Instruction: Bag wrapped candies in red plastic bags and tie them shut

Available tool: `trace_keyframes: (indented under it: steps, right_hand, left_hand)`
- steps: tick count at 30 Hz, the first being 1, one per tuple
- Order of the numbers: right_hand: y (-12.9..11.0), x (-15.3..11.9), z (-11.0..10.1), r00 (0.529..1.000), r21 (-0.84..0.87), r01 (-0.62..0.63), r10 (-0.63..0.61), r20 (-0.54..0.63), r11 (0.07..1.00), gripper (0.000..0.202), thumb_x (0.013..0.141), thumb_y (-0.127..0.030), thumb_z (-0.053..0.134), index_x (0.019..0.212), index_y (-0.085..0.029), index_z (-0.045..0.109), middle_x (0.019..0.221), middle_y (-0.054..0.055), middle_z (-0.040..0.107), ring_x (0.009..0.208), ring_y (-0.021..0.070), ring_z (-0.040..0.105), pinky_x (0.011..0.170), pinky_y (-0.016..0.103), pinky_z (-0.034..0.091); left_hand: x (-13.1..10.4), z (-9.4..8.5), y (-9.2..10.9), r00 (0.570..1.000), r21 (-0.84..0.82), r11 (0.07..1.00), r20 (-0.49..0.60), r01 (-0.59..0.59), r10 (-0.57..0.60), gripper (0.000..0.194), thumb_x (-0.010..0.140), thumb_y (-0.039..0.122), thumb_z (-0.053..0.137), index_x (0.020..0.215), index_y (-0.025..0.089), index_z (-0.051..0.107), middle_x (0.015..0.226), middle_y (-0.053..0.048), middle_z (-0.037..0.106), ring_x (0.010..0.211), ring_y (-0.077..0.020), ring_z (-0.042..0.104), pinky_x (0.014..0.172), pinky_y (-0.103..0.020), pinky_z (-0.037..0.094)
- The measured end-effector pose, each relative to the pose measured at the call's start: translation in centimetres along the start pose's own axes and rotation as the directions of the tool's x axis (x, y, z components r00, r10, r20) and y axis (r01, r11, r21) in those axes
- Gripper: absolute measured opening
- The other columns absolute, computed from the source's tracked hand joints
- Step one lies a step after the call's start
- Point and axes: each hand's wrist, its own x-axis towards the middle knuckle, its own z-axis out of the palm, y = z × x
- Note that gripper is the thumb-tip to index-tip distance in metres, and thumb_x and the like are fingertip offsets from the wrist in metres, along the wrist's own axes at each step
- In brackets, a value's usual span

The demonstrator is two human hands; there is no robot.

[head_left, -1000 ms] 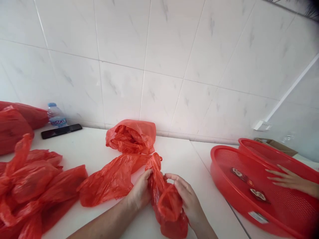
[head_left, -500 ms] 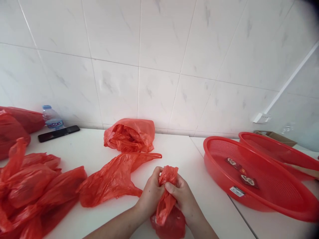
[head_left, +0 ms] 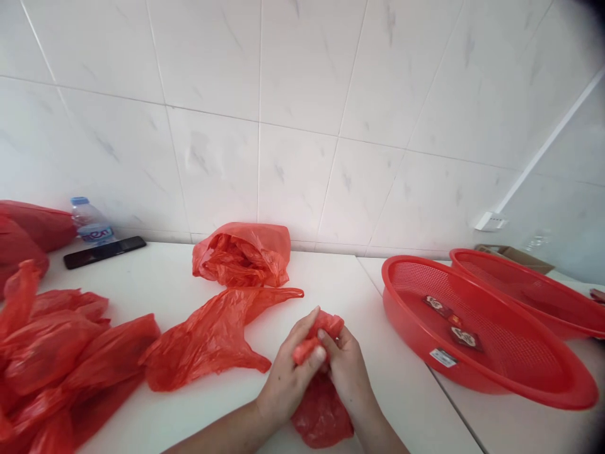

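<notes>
A red plastic bag (head_left: 322, 413) with a filled, rounded bottom rests at the front middle of the white table, its top bunched up. My left hand (head_left: 289, 372) grips the gathered top from the left, thumb pressed on a fold. From the right, my right hand (head_left: 348, 369) closes on the same gathered plastic, its thumb near the left thumb. What the bag holds cannot be made out. Left of my hands a flat, crumpled red bag (head_left: 208, 340) lies spread out. Behind it sits an open red bag (head_left: 243, 255) stuffed with more red plastic.
Knotted red bags (head_left: 61, 353) fill the left side. A black phone (head_left: 104, 252) and a water bottle (head_left: 92, 224) stand behind them. To the right are a red basket (head_left: 454, 362) holding small packets (head_left: 466, 337), another red basket (head_left: 529, 274) and a cardboard box (head_left: 520, 257).
Both hands have drawn closer together, and the bag's neck is now folded over between them. The person's hand at the far right basket has drawn back toward the frame edge. The view has shifted slightly.
</notes>
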Motion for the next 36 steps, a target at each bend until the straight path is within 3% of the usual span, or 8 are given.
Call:
trace_keyframes:
  steps: [3, 6, 9, 13, 19, 26, 31, 36]
  right_hand:
    - [-0.1, -0.4, 0.3, 0.997, -0.059, -0.04, 0.044, 0.062, 0.997, 0.031, 0.084, -0.049, 0.054, 0.085, -0.018, 0.056, 0.047, -0.006, 0.051, 0.036, 0.0079, 0.039, 0.04, 0.021, 0.031]
    - [-0.5, -0.7, 0.1, 0.981, 0.081, -0.062, 0.046, 0.189, 0.995, 0.029, 0.086, -0.047, 0.053, 0.09, -0.018, 0.056, 0.058, -0.002, 0.061, 0.039, 0.0078, 0.044, 0.045, 0.022, 0.035]
    - [-0.9, -0.7, -0.5, 0.962, 0.23, -0.11, 0.046, 0.267, 0.967, 0.036, 0.087, -0.051, 0.049, 0.078, -0.016, 0.057, 0.061, 0.0, 0.06, 0.045, 0.0077, 0.044, 0.052, 0.023, 0.036]
    - [-1.3, -0.5, -1.5, 0.939, 0.216, -0.14, 0.06, 0.339, 0.966, 0.057, 0.09, -0.061, 0.031, 0.066, -0.016, 0.056, 0.051, -0.002, 0.047, 0.048, 0.0089, 0.037, 0.054, 0.024, 0.033]
    - [-1.7, -0.4, -1.7, 0.947, -0.089, -0.011, 0.039, 0.318, 0.996, 0.01, 0.078, -0.027, 0.064, 0.082, -0.019, 0.06, 0.068, -0.002, 0.059, 0.056, 0.0091, 0.047, 0.057, 0.022, 0.037]
    - [-0.8, 0.2, -1.8, 0.999, -0.406, 0.044, -0.032, 0.035, 0.913, 0.02, 0.074, -0.023, 0.058, 0.093, -0.024, 0.059, 0.067, -0.002, 0.061, 0.059, 0.0157, 0.054, 0.052, 0.026, 0.041]
    - [-1.4, 0.3, -2.3, 0.989, -0.297, 0.044, 0.0, 0.149, 0.954, 0.036, 0.071, -0.014, 0.053, 0.104, -0.024, 0.063, 0.07, -0.003, 0.061, 0.063, 0.0152, 0.056, 0.06, 0.027, 0.044]
    - [-2.2, -0.1, -2.4, 0.951, -0.052, 0.005, 0.011, 0.308, 0.999, 0.034, 0.078, -0.022, 0.052, 0.11, -0.023, 0.065, 0.104, 0.004, 0.065, 0.098, 0.0214, 0.057, 0.088, 0.035, 0.043]
  left_hand:
    - [0.7, -0.3, 0.2, 0.981, -0.16, 0.967, 0.024, 0.196, -0.195, 0.052, 0.09, 0.05, 0.042, 0.131, 0.02, 0.047, 0.067, -0.002, 0.065, 0.074, -0.0232, 0.066, 0.074, -0.034, 0.049]
    - [1.3, -0.7, 0.2, 0.97, -0.239, 0.942, 0.117, 0.234, -0.211, 0.047, 0.09, 0.053, 0.038, 0.096, 0.016, 0.065, 0.051, -0.001, 0.059, 0.049, -0.0192, 0.059, 0.057, -0.031, 0.046]
    - [1.6, -0.9, 0.2, 0.968, -0.234, 0.947, 0.175, 0.22, -0.181, 0.049, 0.088, 0.054, 0.042, 0.064, 0.016, 0.061, 0.054, -0.005, 0.063, 0.051, -0.0187, 0.059, 0.058, -0.03, 0.046]
    - [1.8, -1.1, 0.1, 0.966, -0.262, 0.938, 0.187, 0.226, -0.18, 0.04, 0.086, 0.052, 0.049, 0.072, 0.016, 0.062, 0.062, -0.005, 0.066, 0.06, -0.0191, 0.061, 0.064, -0.029, 0.046]
    - [2.1, -1.7, -0.5, 0.976, -0.193, 0.958, 0.003, 0.212, -0.216, 0.031, 0.084, 0.044, 0.056, 0.091, 0.015, 0.065, 0.074, -0.004, 0.066, 0.07, -0.0185, 0.061, 0.07, -0.029, 0.045]
    - [1.4, -0.9, 0.1, 0.994, -0.009, 1.0, 0.107, 0.014, -0.013, 0.016, 0.083, 0.03, 0.059, 0.088, 0.018, 0.068, 0.088, -0.006, 0.066, 0.084, -0.0204, 0.06, 0.079, -0.029, 0.044]
    - [1.0, -0.8, -0.4, 0.982, 0.341, 0.922, 0.09, -0.186, 0.165, 0.022, 0.075, 0.007, 0.053, 0.079, 0.023, 0.068, 0.08, -0.002, 0.058, 0.074, -0.0167, 0.053, 0.07, -0.025, 0.04]
    - [1.2, -1.8, -0.8, 0.939, 0.512, 0.79, 0.126, -0.337, 0.319, 0.024, 0.077, 0.009, 0.05, 0.076, 0.024, 0.069, 0.076, -0.004, 0.05, 0.072, -0.0189, 0.046, 0.065, -0.028, 0.037]
